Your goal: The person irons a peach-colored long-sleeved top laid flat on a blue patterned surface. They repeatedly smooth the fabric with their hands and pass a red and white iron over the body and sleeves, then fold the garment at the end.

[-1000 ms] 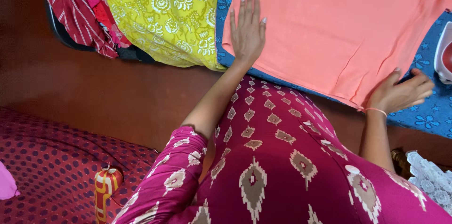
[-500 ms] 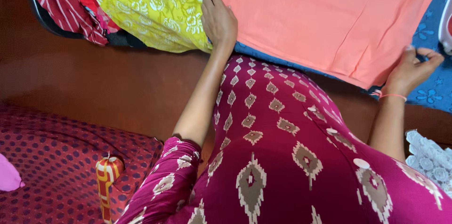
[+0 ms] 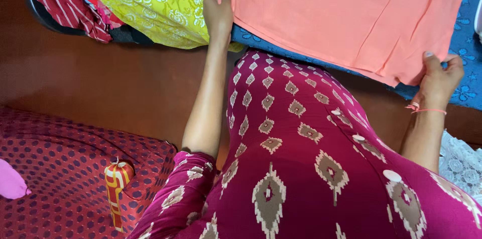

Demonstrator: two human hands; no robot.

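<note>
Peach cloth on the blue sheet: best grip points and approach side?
Grip the peach cloth at its two near-edge corners, coming from the near side. That edge hangs free past the blue floral sheet, so fingers can pinch it. The left hand and right hand already hold these corners, which likely keeps the limp fabric spread.

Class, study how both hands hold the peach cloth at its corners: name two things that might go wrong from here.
1. The left hand and right hand pinch only the corners of the peach cloth, so a grip may slip.
2. The yellow floral fabric lies right beside the left hand and could get dragged along.
</note>
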